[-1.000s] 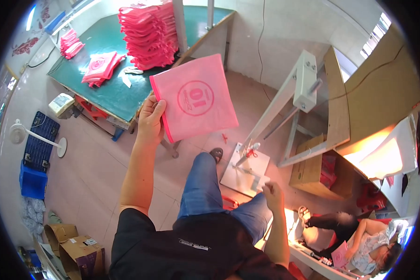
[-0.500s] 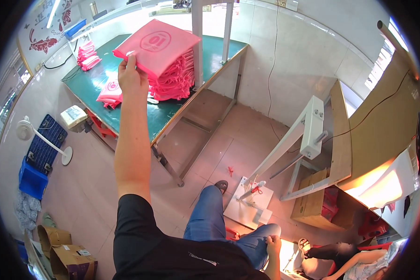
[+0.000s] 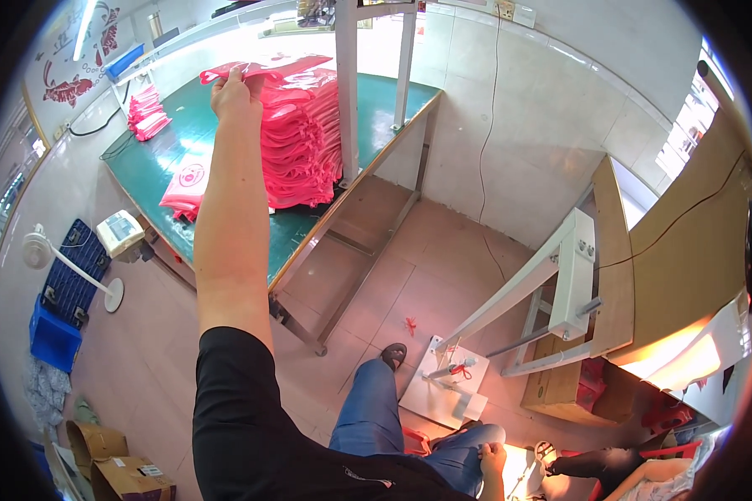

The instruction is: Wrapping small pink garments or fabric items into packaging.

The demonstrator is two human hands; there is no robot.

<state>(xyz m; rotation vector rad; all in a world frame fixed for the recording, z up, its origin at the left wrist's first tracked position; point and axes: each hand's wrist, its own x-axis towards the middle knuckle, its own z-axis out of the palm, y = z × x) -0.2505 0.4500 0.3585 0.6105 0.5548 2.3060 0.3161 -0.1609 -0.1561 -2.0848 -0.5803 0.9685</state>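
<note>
Pinches pink bag (image 3: 288, 65) near left end with left hand (image 3: 237, 92), long axis rightward from fingers, over pink stack (image 3: 301, 154); cannot tell for right hand (image 3: 493, 457), well apart.

At 11 o'clock, the pink bag (image 3: 267, 68) looks thin and smooth with a slight sheen, as does the pile of bags (image 3: 301, 142); cloth or plastic, I cannot tell. The desk (image 3: 188, 117) has a smooth, glossy green top with a wood-like edge. Toward 2 o'clock, the wall (image 3: 551, 125) is shiny tile. The stand (image 3: 575, 271) at 3 o'clock looks like smooth painted metal. Near 8 o'clock, the bin (image 3: 54, 336) is blue plastic; near 7, the box (image 3: 129, 478) is matt cardboard. At 6 o'clock, the trousers (image 3: 368, 413) are denim.
</note>
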